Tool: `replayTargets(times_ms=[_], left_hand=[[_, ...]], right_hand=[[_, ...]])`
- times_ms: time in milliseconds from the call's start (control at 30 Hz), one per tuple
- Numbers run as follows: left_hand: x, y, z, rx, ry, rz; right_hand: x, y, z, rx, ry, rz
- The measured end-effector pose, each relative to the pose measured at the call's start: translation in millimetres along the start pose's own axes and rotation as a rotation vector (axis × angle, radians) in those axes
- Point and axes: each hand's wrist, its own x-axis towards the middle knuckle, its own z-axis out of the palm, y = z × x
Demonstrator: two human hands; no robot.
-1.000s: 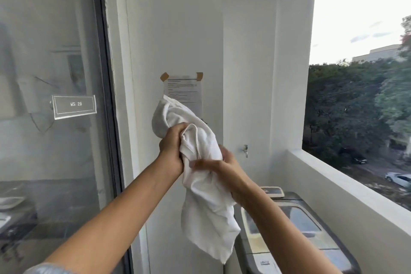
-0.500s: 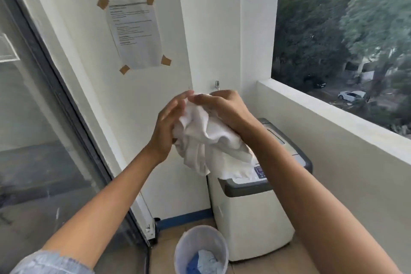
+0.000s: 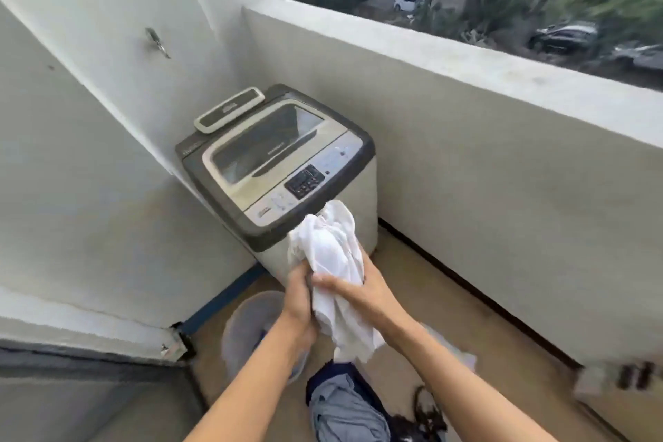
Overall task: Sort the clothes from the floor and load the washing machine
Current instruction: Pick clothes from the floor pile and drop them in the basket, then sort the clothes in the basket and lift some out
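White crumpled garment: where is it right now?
In the head view, the white crumpled garment is bunched in both hands, left and right, low centre, before the closed grey top-loading washing machine.

White garment: bunched, crumpled, held aloft at 6 o'clock just in front of the washing machine. Machine: top-loader, grey and white, lid shut, standing in the corner at 12 o'clock. Floor pile at 6 o'clock: blue-grey and dark cloth, edges blurred, possibly several items.
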Motion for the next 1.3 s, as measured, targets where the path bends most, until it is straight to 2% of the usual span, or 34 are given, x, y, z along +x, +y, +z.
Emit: replayTargets(times_ms=[100,233,300,400,467,567,633,700,800,967,1033,1167,1233,1300], left_hand=[[30.2,-100.0,17.0,0.050,-0.037,-0.255],[63.7,-270.4,10.0,0.330,-0.100,-0.505],[79.3,-355.9,-8.8,0.435,-0.238,-0.582],[97.7,-395.8,-11.5,0.579,-0.265,-0.651],[130.3,-417.7,-20.5,0.726,-0.310,-0.578],[193.0,-449.4,-33.6,0.939,-0.409,-0.370],[237.1,-473.3,-42.5,0.999,-0.435,-0.269],[269.2,-493.5,-51.2,1.010,-0.417,-0.229],[299.0,-527.3,-66.2,0.951,-0.298,-0.202],[310.8,-578.1,-91.5,0.777,-0.152,-0.291],[313.0,-595.9,-102.0,0.777,-0.135,-0.308],[319.5,-621.2,-125.3,0.808,-0.077,-0.316],[318.0,-624.7,-134.7,0.805,-0.059,-0.333],[317.2,-622.0,-140.9,0.816,-0.061,-0.325]], right_hand=[[-10.0,101.0,-57.2,-0.089,0.077,0.278],[-31.2,227.3,-117.2,-0.194,0.306,0.621],[-43.3,288.0,-149.1,-0.364,0.314,0.761],[-38.5,365.5,-194.4,-0.555,0.264,0.912],[-11.0,418.8,-216.7,-0.621,0.242,0.903],[42.6,494.4,-245.4,-0.782,0.209,0.816],[78.7,548.3,-268.2,-0.848,0.188,0.780],[110.0,591.2,-289.4,-0.929,0.154,0.744],[147.8,646.7,-313.6,-1.101,0.124,0.608],[173.1,724.0,-321.8,-1.374,0.187,0.406],[171.6,756.3,-317.2,-1.401,0.111,0.440],[150.4,812.9,-310.5,-1.396,-0.348,0.765],[138.4,825.8,-306.3,-1.457,-0.402,0.776],[136.1,828.4,-305.4,-1.462,-0.344,0.732]])
